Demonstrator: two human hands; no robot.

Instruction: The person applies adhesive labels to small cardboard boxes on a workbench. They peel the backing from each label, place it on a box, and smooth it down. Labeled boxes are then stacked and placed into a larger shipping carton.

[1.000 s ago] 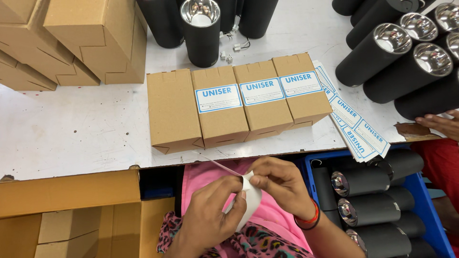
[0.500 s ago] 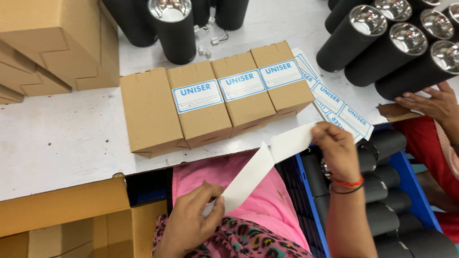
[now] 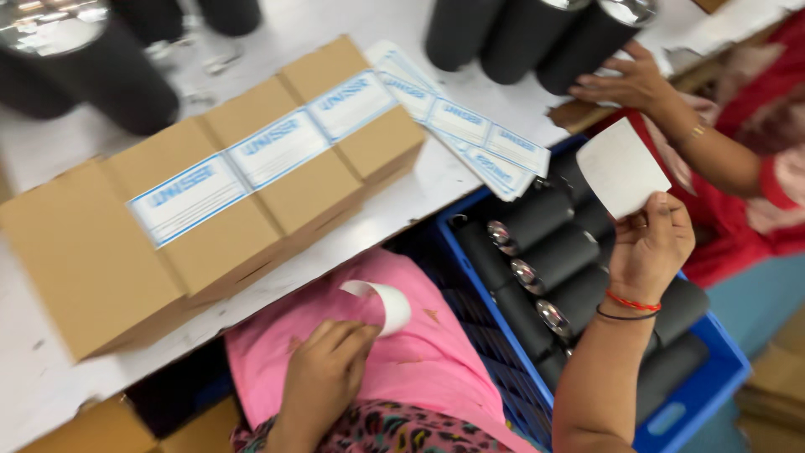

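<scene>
White paper is in both hands. The right hand (image 3: 650,247) is lifted up over the blue crate (image 3: 713,382), past the front edge of the counter (image 3: 50,151). Its fingers and thumb pinch the bottom corner of a white square of paper (image 3: 622,166), and the blank side faces up. The wrist has a red band and a black band on it.

The left hand (image 3: 329,373) is low down, over the pink cloth (image 3: 419,361) on the person's lap. Its fingertips are closed on a curled white strip of paper (image 3: 381,302), which bends over like a little arch.

The blue crate sits below the counter's front edge, on the right. It is full of black tubes (image 3: 558,252) lying on their sides, and some show shiny silver ends.

On the counter, close to the front edge, four brown cardboard boxes (image 3: 218,210) stand side by side in a row, touching each other. Three of them have a white label with a blue border on top. The one at the left end has a bare top. Just to the right of the boxes, a sheet of the same white and blue labels (image 3: 470,130) lies flat and hangs a little over the counter's edge.

Tall black tubes (image 3: 520,33) stand at the back of the counter. Another person's hand (image 3: 625,80), with a red sleeve behind it, touches one of them near the right corner.
</scene>
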